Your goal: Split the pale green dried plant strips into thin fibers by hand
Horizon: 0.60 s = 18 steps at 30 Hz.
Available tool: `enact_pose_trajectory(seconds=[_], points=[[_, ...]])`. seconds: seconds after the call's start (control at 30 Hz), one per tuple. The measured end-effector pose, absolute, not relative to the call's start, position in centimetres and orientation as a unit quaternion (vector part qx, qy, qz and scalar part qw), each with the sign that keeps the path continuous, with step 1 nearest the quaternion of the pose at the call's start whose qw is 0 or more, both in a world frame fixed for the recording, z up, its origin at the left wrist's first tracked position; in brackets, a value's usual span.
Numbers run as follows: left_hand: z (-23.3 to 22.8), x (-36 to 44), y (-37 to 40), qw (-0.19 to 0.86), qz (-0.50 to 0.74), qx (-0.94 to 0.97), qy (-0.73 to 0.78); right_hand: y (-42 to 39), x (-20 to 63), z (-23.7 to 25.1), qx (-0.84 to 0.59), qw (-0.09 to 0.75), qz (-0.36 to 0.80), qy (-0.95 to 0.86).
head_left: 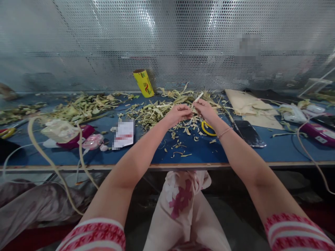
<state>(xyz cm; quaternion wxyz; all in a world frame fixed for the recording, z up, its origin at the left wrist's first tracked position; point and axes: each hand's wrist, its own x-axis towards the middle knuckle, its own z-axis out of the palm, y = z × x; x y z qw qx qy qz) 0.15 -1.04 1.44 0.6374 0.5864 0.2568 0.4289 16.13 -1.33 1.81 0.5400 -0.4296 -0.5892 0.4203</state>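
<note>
Both hands met above the blue work table [204, 153], over a heap of pale green-yellow husk trimmings [154, 111]. Right hand [206, 111] was closed in a pinch on a thin pale stalk strip [198, 97] that angled up and away. Left hand [179, 114] was curled against its lower end; whether it gripped could not be told. The strip looked light, limp and fibrous, likely to tear, so best pinched near its base. A yellow ring [206, 129] lay beneath the right wrist.
</note>
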Motion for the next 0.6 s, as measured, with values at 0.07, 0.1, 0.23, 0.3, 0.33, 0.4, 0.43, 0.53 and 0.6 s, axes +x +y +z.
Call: enact_pose_trajectory(seconds=[0.07, 0.1, 0.23, 0.3, 0.33, 0.4, 0.43, 0.53, 0.6], points=[[1.4, 0.3, -0.9, 0.638, 0.445, 0.570, 0.266, -0.9, 16.3, 1.7, -0.460, 0.544, 0.372, -0.595], [1.4, 0.3, -0.8, 0.636, 0.455, 0.559, 0.274, -0.8, 16.4, 1.6, -0.472, 0.546, 0.345, -0.600], [1.3, 0.2, -0.2, 0.618, 0.511, 0.516, 0.301, -0.4, 16.8, 1.7, -0.518, 0.550, 0.198, -0.625], [1.2, 0.1, 0.2, 0.604, 0.545, 0.492, 0.308, -0.5, 16.9, 1.6, -0.546, 0.509, 0.171, -0.643], [1.2, 0.0, 0.3, 0.601, 0.560, 0.481, 0.307, -0.5, 16.8, 1.5, -0.555, 0.475, 0.178, -0.660], [1.3, -0.1, 0.4, 0.605, 0.580, 0.458, 0.297, -0.6, 16.6, 1.2, -0.551, 0.411, 0.187, -0.702], [1.3, -0.1, 0.4, 0.610, 0.585, 0.449, 0.290, -0.6, 16.4, 1.0, -0.540, 0.389, 0.178, -0.725], [1.6, 0.1, 0.1, 0.628, 0.584, 0.432, 0.279, -0.4, 16.1, 0.3, -0.517, 0.391, 0.109, -0.753], [1.7, 0.2, 0.0, 0.636, 0.581, 0.423, 0.281, -0.1, 16.2, 0.0, -0.517, 0.413, 0.072, -0.746]])
